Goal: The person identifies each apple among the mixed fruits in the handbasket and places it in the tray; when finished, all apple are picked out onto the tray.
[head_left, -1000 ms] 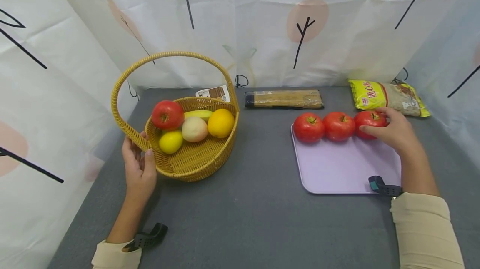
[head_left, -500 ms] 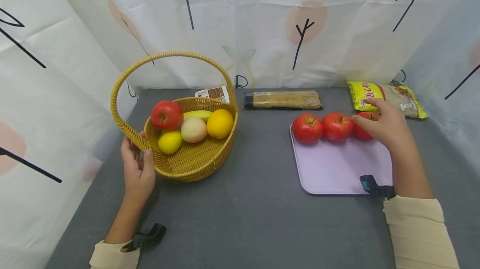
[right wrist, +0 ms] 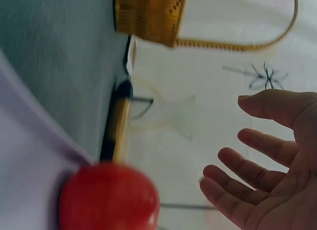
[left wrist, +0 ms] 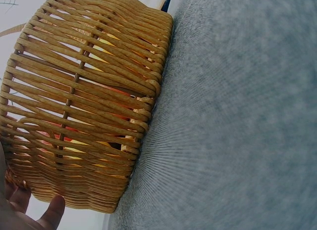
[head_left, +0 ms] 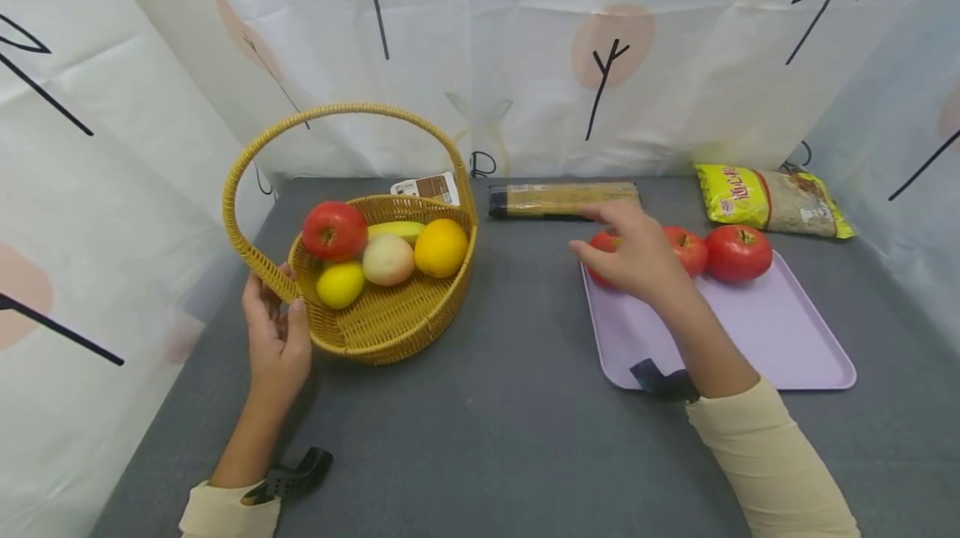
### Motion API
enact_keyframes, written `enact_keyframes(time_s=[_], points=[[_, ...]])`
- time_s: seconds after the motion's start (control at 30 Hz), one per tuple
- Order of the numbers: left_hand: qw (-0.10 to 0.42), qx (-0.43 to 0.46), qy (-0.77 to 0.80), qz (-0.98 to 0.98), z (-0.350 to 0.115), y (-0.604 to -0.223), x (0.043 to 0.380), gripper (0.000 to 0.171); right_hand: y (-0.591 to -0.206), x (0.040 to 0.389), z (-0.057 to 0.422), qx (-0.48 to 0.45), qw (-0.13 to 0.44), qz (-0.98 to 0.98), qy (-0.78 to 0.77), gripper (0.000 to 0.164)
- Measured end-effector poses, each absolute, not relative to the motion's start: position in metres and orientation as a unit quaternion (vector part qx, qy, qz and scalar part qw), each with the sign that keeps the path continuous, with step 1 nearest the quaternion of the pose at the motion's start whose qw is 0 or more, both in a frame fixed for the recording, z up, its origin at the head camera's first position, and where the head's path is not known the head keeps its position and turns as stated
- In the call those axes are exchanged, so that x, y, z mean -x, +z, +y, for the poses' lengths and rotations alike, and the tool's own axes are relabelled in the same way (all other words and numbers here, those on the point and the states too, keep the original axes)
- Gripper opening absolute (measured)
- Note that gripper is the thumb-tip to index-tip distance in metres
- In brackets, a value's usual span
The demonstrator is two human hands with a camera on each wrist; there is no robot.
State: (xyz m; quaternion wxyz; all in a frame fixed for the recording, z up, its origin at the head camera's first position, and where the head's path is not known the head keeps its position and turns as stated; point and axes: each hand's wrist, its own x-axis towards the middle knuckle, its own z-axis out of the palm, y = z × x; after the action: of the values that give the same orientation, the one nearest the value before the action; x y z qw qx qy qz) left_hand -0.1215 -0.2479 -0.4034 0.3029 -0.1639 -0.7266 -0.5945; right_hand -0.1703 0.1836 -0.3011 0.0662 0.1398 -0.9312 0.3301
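In the head view my left hand (head_left: pixel 276 338) grips the left side of a woven basket (head_left: pixel 390 342) where the tall handle meets the rim, thumb in front and fingers behind. Inside lie a red apple (head_left: pixel 335 231), a yellow lemon (head_left: pixel 340 285), a pale peach (head_left: pixel 387 260), an orange (head_left: pixel 441 247) and a partly hidden yellow-green fruit (head_left: pixel 397 230). My right hand (head_left: pixel 637 251) hovers over the left end of a lilac tray (head_left: pixel 750 346), holding nothing, its fingers spread apart. Beneath and beside it sit three apples in a row, the rightmost apple (head_left: pixel 738 253) fully visible; the right wrist view shows one apple (right wrist: pixel 109 198) below the hand.
A wrapped bundle of thin sticks (head_left: pixel 562 198) lies at the back of the grey table (head_left: pixel 480 438). A yellow food packet (head_left: pixel 772 200) lies behind the tray at right. A small printed card (head_left: pixel 431 186) sits behind the basket. Patterned white curtains border the back and sides.
My right hand has left the rightmost apple and moved left, above the leftmost apple. That rightmost apple stays on the tray. My left hand and the basket have not moved.
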Motion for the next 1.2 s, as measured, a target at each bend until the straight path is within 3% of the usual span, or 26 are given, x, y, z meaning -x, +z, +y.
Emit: enact_keyframes(time_s=[0.23,0.67,1.2], points=[[0.300,0.152,-0.594,-0.731,-0.247,-0.402,0.121,0.066,-0.311,0.179,0.131,-0.235,0.085,-0.909,0.334,0.050],[0.308,0.175,-0.609,-0.709,-0.247,-0.406,0.123,0.064,-0.318,0.194,0.044,-0.373,0.142,-0.893,0.207,0.048],[0.314,0.177,-0.598,-0.716,-0.245,-0.405,0.122,0.063,-0.329,0.210,-0.022,-0.402,0.065,-0.907,0.107,0.078]])
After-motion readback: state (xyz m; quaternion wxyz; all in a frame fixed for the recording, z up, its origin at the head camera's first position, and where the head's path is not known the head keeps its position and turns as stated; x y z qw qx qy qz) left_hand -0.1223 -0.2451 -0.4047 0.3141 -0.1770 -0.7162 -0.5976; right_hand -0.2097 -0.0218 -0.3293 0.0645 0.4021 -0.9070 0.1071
